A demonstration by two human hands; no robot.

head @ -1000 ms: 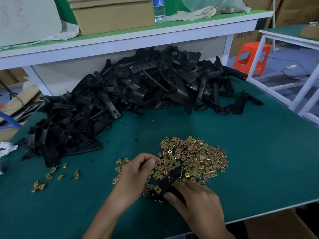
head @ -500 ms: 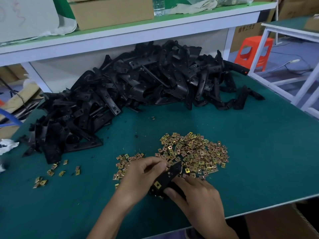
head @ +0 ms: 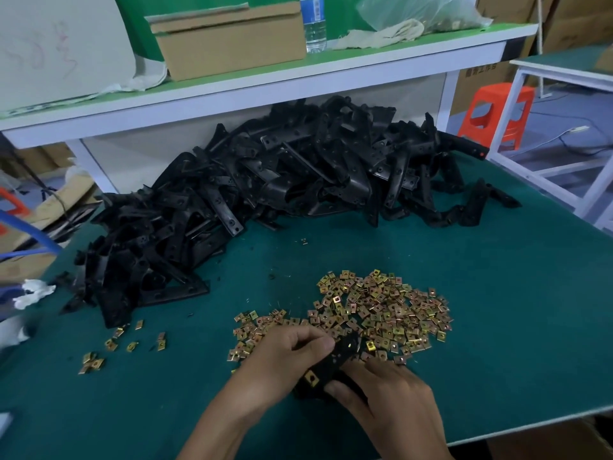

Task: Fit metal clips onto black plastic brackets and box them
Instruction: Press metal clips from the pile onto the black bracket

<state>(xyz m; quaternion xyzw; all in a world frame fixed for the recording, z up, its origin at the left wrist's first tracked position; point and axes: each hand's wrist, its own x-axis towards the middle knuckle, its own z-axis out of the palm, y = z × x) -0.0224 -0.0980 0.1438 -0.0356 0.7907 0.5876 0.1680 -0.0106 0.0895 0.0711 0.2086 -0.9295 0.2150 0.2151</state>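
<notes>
the left grip point(head: 285, 356) is curled, its fingertips pinched against the upper end of a black bracket point(head: 335, 360); whether a clip sits between those fingertips is hidden. the right grip point(head: 391, 400) wraps the bracket's near end from below and the side, closed round it, which looks meant to brace the part while the other hand pushes. one fitted clip point(head: 311, 379) shows gold on the bracket's lower stretch, so this piece seems partly done, with the far end being worked now.

the bracket is held low, just over the near edge of the clip pile point(head: 381, 307), probably so the next clip is a short reach away. that pile spreads on the green tabletop point(head: 497, 260) right beyond the hands. a few stray clips point(head: 112, 343) lie well apart to the left, near the foot of the big bracket heap point(head: 265, 194), which is banked against the back under a shelf point(head: 298, 81), close enough to draw from.

on the shelf sit a cardboard box point(head: 229, 41) and a water bottle point(head: 313, 21). whether that box takes finished parts i cannot tell; no boxed bracket shows.
</notes>
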